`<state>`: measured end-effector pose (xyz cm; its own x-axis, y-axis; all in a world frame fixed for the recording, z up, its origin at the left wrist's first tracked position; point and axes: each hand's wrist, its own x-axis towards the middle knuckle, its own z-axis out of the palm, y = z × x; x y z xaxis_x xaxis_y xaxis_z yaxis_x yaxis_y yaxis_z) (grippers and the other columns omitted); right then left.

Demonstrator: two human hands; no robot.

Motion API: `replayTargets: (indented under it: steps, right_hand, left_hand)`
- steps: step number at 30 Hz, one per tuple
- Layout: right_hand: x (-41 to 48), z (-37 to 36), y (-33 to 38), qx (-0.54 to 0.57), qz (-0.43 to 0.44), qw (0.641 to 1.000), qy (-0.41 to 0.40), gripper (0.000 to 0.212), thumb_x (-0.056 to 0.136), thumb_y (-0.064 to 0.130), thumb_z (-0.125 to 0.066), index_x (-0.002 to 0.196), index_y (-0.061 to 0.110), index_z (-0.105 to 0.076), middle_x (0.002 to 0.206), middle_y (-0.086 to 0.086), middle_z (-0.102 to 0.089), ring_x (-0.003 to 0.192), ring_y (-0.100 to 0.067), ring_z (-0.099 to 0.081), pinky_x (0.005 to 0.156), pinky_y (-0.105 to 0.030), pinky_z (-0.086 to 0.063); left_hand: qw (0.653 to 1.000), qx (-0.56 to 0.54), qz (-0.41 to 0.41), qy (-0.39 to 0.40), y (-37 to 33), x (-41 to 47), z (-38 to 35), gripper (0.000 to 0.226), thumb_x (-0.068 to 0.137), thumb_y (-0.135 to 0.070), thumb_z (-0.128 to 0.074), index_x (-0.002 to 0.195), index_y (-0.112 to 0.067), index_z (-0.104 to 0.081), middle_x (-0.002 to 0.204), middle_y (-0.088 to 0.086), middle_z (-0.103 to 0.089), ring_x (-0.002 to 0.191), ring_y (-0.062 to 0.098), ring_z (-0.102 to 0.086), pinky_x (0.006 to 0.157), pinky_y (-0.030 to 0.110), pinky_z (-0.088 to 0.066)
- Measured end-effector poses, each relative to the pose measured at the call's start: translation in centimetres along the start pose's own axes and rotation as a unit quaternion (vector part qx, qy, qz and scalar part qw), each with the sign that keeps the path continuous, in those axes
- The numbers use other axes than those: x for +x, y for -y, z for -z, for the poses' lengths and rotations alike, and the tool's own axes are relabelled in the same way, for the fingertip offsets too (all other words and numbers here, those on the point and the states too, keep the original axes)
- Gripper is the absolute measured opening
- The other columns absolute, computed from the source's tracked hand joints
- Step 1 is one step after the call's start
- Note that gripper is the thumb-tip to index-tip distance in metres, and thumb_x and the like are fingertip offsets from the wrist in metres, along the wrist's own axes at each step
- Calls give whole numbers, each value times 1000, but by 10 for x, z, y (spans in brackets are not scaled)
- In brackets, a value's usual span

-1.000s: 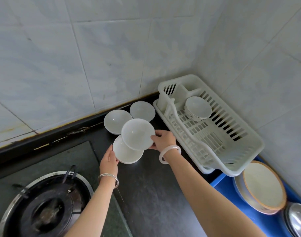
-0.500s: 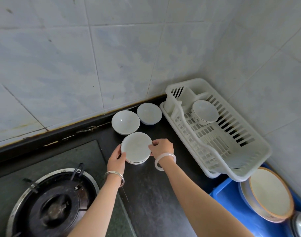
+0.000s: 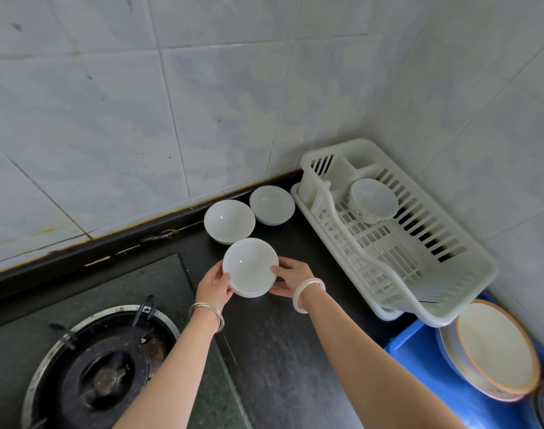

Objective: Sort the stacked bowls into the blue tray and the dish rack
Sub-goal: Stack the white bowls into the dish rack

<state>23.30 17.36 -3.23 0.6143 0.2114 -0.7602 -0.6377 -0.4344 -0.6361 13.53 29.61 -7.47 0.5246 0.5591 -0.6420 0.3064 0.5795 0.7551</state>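
Head view: both hands (image 3: 215,286) cupping stacked bowls (image 3: 250,266)

Head cam, steeply down, near hob corner.

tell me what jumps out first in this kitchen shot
Both hands, the left hand and right hand, hold a small stack of white ceramic bowls in mid-frame, over the dark counter. To its right sits a white slatted plastic dish rack with one patterned bowl inside.
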Motion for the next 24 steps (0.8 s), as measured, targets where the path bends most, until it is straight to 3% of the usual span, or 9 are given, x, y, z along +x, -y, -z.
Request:
replayTargets:
  steps: [4, 10, 13, 18, 22, 24]
  right_hand:
    - [-2, 7, -2, -9, 26, 999, -27, 40, 89, 8, -59, 127, 18, -56, 118, -10, -63, 93, -29, -68, 81, -44, -58]
    - [-27, 52, 11, 8, 102, 993, -52, 38, 88, 6, -58, 124, 16, -58, 102, -7, -67, 88, -26, -68, 75, -38, -59]
    - [-45, 87, 29, 32, 131, 988, -79, 38, 87, 4, -59, 124, 14, -58, 91, -3, -66, 83, -24, -68, 69, -33, -58]
    - [-66, 154, 54, 15, 161, 978, -134, 37, 87, 6, -60, 123, 16, -58, 104, -7, -63, 74, -18, -68, 49, -21, -56]
    - [-67, 206, 60, 46, 162, 971, -171, 34, 88, 5, -57, 121, 13, -59, 101, -9, -64, 75, -22, -67, 62, -29, -56]
    - [-65, 231, 61, 76, 157, 966, -190, 25, 88, 8, -58, 112, 11, -61, 93, -9, -64, 72, -23, -66, 56, -29, -56]
  left_hand:
    - [1000, 7, -6, 4, -5, -10, -6, 37, 86, 2, -48, 116, -17, -58, 114, 3, -59, 106, 24, -55, 82, 33, -51]
    - [997, 17, -53, 54, -27, -39, -41, 36, 85, 1, -51, 111, -21, -60, 103, -2, -62, 97, 19, -58, 63, 22, -53]
    - [991, 52, -85, 86, -45, -55, -75, 35, 85, -4, -54, 114, -21, -60, 104, -3, -62, 97, 18, -57, 70, 27, -54]
    - [978, 75, -105, 166, -64, -80, -140, 34, 85, -4, -51, 113, -21, -61, 103, -1, -62, 93, 14, -59, 73, 29, -55]
    - [964, 112, -101, 220, -69, -90, -198, 29, 84, -3, -49, 102, -23, -60, 89, -3, -61, 85, 19, -57, 89, 44, -53]
    - [959, 130, -90, 237, -68, -93, -226, 32, 84, -2, -47, 109, -18, -61, 92, 1, -60, 88, 23, -57, 91, 47, -52]
